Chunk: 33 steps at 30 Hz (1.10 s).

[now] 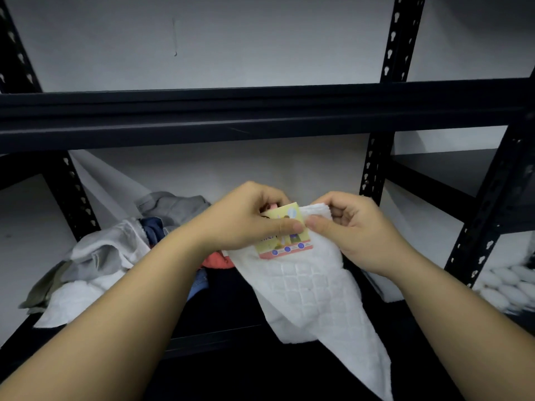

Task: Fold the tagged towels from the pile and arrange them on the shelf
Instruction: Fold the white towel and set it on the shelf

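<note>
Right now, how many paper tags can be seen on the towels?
1. The paper tag lies on the white towel, pinched between the left hand and right hand. The pile may hide more.

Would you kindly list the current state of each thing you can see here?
White quilted towel: unfolded, held up, hanging down.
Yellow card tag: attached at the towel's top, pinched.
Left hand: pinches the tag.
Right hand: grips the towel's top edge.
Mixed cloth pile: crumpled, unfolded, on the black metal shelf.
</note>
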### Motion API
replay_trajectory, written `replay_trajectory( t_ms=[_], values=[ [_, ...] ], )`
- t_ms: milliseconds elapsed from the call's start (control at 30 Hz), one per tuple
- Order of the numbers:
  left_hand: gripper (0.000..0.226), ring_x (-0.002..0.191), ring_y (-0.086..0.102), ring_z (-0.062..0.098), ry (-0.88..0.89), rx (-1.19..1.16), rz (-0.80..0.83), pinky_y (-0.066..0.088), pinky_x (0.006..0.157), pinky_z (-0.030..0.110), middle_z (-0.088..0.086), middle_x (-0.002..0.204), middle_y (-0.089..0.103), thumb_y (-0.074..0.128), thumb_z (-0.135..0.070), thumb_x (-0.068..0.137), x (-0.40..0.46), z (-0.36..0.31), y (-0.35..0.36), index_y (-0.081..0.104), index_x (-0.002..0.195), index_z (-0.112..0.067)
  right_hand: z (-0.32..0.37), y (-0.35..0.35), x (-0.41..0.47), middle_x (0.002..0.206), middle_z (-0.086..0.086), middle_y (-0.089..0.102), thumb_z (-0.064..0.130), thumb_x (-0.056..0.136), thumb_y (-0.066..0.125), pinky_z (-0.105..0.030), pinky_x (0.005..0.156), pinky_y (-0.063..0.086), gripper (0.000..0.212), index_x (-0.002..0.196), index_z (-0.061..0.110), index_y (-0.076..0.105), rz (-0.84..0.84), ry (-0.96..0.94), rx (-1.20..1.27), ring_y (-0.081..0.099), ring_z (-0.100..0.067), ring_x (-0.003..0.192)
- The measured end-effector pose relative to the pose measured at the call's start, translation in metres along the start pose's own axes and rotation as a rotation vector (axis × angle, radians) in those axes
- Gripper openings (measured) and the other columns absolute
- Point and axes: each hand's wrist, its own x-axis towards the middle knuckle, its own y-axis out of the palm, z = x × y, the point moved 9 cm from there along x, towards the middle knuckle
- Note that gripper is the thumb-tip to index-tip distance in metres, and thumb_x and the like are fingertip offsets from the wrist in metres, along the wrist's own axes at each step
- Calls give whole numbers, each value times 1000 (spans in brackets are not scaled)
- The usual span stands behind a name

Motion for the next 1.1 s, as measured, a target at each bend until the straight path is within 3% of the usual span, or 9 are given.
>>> replay_trajectory(
  t_ms=[100,233,333,433,600,700,800,967,1100],
  values=[
    [18,76,76,17,-13,61,-22,60,77,48,-2,83,79,78,-36,90,5,1,3,77,91,-17,-24,3,-7,100,-5,80,17,89,76,-33,78,62,23,108,6,70,14,103,8,77,-21,92],
    [15,76,77,16,-55,-27,-130,63,77,44,-3,83,79,78,-35,90,3,15,-10,78,89,-19,-80,3,-37,99,5,80,21,87,83,-42,81,61,19,104,16,75,98,311,-230,77,-15,91],
    [15,74,76,13,-52,-16,-184,62,72,37,-5,81,79,76,-34,92,3,21,-18,76,87,-20,-116,14,-68,106,13,79,16,83,84,-35,92,59,28,109,20,76,362,457,-350,74,-4,100],
    [17,74,76,14,-27,-41,-233,61,70,35,-3,82,79,76,-33,92,5,22,-27,75,87,-17,-132,28,-87,119,9,77,17,79,87,-42,103,55,43,120,19,73,578,529,-321,72,-12,113],
    [15,75,77,15,-34,-53,-52,59,65,25,-1,83,79,77,-29,91,12,19,-6,76,90,-14,-68,14,-33,120,4,77,18,90,80,-39,97,58,32,120,16,70,137,245,-90,72,-16,113],
    [10,74,76,11,-8,-1,33,57,64,23,-4,83,79,77,-27,92,15,13,3,77,90,-17,-45,11,-15,110,0,79,22,93,77,-45,90,60,20,112,17,74,47,111,-120,75,-21,103],
    [10,76,77,14,-28,23,24,62,71,31,-2,84,79,76,-24,92,14,13,-6,76,89,-15,-76,15,-24,107,0,80,18,94,76,-53,92,59,14,108,13,76,80,206,-136,76,-23,102],
    [6,79,78,20,-84,10,88,64,75,41,2,87,80,76,-17,92,10,23,-17,73,93,-12,-140,39,-68,110,-1,80,16,88,76,-57,97,54,21,109,13,79,471,415,-345,72,-31,109],
    [18,80,79,21,-110,37,200,65,73,36,3,89,80,76,-4,89,13,25,-4,75,103,-15,-103,42,-37,116,3,78,15,90,80,-44,100,57,27,116,12,76,371,364,-191,73,-20,112]
  ],
)
